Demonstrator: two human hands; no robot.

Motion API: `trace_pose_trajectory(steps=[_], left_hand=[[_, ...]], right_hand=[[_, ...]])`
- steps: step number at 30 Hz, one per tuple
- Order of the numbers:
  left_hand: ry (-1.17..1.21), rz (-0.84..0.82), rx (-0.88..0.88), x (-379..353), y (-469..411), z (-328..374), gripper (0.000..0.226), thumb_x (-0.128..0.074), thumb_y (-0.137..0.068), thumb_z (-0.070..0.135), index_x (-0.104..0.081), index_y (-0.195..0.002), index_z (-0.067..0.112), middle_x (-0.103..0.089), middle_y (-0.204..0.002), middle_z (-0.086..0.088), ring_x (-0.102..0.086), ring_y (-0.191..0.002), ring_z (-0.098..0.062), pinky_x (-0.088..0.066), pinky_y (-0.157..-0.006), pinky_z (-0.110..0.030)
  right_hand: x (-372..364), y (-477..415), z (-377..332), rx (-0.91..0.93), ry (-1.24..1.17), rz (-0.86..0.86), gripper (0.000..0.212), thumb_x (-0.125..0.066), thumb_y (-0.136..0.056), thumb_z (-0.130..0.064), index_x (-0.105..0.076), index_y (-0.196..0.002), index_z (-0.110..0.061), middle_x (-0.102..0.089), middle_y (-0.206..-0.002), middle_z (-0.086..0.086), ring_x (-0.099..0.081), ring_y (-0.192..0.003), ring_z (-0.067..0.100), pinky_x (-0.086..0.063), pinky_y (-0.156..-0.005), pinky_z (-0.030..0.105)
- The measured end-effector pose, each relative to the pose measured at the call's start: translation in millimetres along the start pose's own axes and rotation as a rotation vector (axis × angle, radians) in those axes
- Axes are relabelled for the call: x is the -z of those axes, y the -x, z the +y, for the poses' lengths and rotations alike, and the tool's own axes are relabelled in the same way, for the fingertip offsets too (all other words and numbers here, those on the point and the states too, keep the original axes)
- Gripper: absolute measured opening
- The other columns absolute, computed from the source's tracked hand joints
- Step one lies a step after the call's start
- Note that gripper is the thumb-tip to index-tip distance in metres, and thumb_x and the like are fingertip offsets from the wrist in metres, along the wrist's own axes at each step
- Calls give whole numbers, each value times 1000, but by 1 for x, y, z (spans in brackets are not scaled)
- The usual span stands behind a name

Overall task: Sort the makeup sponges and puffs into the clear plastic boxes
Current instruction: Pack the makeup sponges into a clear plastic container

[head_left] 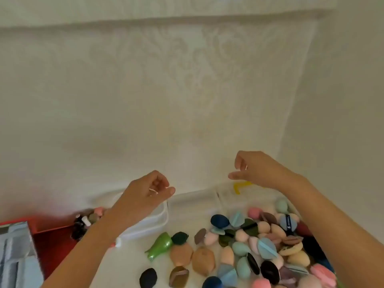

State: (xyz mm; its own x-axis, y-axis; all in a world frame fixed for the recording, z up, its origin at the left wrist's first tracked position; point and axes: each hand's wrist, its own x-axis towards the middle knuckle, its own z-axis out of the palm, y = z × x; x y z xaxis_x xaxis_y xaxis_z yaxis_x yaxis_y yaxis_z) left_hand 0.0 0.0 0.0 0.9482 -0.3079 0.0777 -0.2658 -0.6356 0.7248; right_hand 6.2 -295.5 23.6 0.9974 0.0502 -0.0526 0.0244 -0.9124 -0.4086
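Across the lower right of the frame, a loose heap of makeup sponges and puffs is lying on the white-covered worktop, with stragglers spreading toward lower centre: a tan puff, a dark green puff and a black puff. A green glossy item is resting just beside them; what it is cannot be told.

At lower centre, one clear plastic box is sitting partly under the left hand. A second clear box, with a yellow clasp, is standing behind the heap, beneath the right hand. At lower left, a red tray is holding small dark bottles.

Both hands are hovering above the boxes. The left grip is narrow, thumb and fingers curled toward each other; something thin and pale is showing between them, but whether it is held cannot be told. The right grip is loosely curled, with a gap between thumb and forefinger and nothing visible in it.

Judged from this layout, sorting is at an early step: nearly all pieces are lying outside the boxes, and the hands appear to be attending to the boxes themselves. The next move probably calls for lowering a hand to the heap, pinching one soft piece lightly, and carrying it over a box rim.
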Motion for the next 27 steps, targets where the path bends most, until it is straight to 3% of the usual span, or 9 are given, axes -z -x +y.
trace_pose_trajectory(steps=[2,5,10,16,21,24,27], left_hand=[[-131,26,-15,-16,-6,-22,15,-67,-82,38,-57,-81,26,-61,-91,12,-58,-88,-4,-44,-83,-21],[-234,30,-40,-41,-12,-62,20,-69,-80,34,-53,-71,27,-58,-92,13,-53,-89,-7,-36,-74,-12],[-370,50,-90,-68,-28,-105,29,-67,-83,31,-44,-65,30,-54,-101,10,-46,-99,-9,-29,-75,-14],[-394,89,-178,-69,-30,-139,25,-68,-81,36,-49,-69,26,-52,-102,25,-45,-101,4,-29,-81,-1],[-448,149,-235,-80,-29,-140,17,-64,-82,38,-50,-75,32,-54,-102,19,-48,-99,1,-32,-81,-5],[-469,248,-303,-97,-24,-130,14,-66,-83,29,-53,-88,29,-50,-108,14,-43,-104,-2,-28,-82,-4],[-426,214,-391,-123,-17,-115,17,-64,-85,27,-56,-101,28,-49,-108,15,-44,-102,-1,-30,-81,-10]], right_hand=[[-22,-7,14,7,128,-41,28,-70,-82,-31,-46,-92,-18,-49,-97,-2,-48,-84,16,-38,-65,24],[-62,-25,41,-19,184,-61,20,-61,-85,-15,-43,-79,-21,-43,-93,-1,-42,-80,16,-27,-55,17],[-107,-58,71,-71,253,-101,28,-51,-86,-9,-35,-67,-23,-38,-80,-3,-45,-81,19,-26,-53,20],[-155,-84,91,-9,283,-64,12,-52,-87,-14,-42,-82,-18,-44,-82,-4,-45,-78,16,-26,-52,18],[-164,-82,98,11,227,40,13,-53,-89,-18,-41,-84,-19,-45,-77,-7,-41,-67,9,-27,-51,19],[-166,-71,100,10,206,51,13,-55,-90,-22,-45,-96,-18,-51,-90,-4,-47,-81,14,-32,-56,17],[-175,-57,103,-27,134,64,27,-59,-89,-24,-51,-113,-16,-55,-116,4,-52,-98,20,-43,-77,28]])
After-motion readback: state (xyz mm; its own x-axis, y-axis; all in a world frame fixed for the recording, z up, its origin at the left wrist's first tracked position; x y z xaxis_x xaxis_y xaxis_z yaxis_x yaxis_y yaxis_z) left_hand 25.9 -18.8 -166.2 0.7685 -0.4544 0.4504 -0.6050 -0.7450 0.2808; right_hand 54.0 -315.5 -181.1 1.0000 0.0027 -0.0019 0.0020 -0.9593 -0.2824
